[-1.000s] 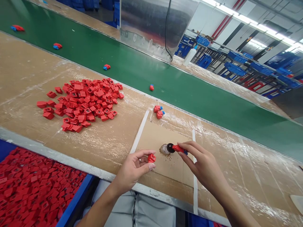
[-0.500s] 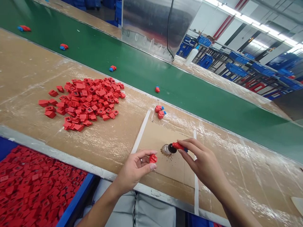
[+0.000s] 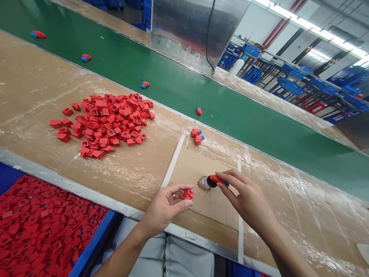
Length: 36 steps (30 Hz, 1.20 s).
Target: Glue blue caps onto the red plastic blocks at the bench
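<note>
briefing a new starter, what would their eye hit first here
A heap of red blocks on the worktable's left stands out first. Behind it, a green belt carries red-and-blue pieces. At lower centre, the left hand pinches one red block and the right hand a red-and-blue piece.

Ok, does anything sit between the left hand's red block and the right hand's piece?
Yes: in this view, a clear container lies between the red block in the left hand and the red-and-blue piece in the right hand. Relative heights are unclear.
</note>
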Motion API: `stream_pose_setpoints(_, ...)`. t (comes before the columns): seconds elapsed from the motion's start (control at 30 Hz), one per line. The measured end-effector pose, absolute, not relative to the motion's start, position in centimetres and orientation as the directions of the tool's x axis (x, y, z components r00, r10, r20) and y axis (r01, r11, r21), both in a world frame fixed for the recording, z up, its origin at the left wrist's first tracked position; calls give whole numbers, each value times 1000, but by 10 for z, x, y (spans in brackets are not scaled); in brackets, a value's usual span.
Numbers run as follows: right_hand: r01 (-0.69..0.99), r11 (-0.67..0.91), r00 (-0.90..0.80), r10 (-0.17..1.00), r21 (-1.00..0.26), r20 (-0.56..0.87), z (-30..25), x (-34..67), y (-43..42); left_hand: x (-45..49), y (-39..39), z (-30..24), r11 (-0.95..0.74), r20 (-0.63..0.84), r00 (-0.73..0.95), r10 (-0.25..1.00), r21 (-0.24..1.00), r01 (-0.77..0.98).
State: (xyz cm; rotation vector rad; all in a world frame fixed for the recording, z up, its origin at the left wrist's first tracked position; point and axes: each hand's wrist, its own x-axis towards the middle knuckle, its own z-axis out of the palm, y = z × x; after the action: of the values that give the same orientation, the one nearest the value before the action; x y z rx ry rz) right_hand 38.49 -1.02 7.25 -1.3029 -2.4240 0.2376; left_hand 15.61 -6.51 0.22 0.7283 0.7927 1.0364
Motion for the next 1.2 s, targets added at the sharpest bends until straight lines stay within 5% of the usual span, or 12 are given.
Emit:
stream_pose_setpoints(0.67, 765, 525, -428, 847, -372, 315, 82, 384, -14, 157, -65, 4, 326, -202, 299, 933, 827, -458)
stream_pose_setpoints(1.0, 741, 462, -312, 879, -487, 360, 78, 388, -23, 157, -65, 1, 384, -239, 332, 912, 781, -492)
stream_pose_setpoints(1.2, 643, 425, -334, 904, -638, 266, 77, 364, -47, 158, -64, 2, 381, -220, 358, 907, 791, -479)
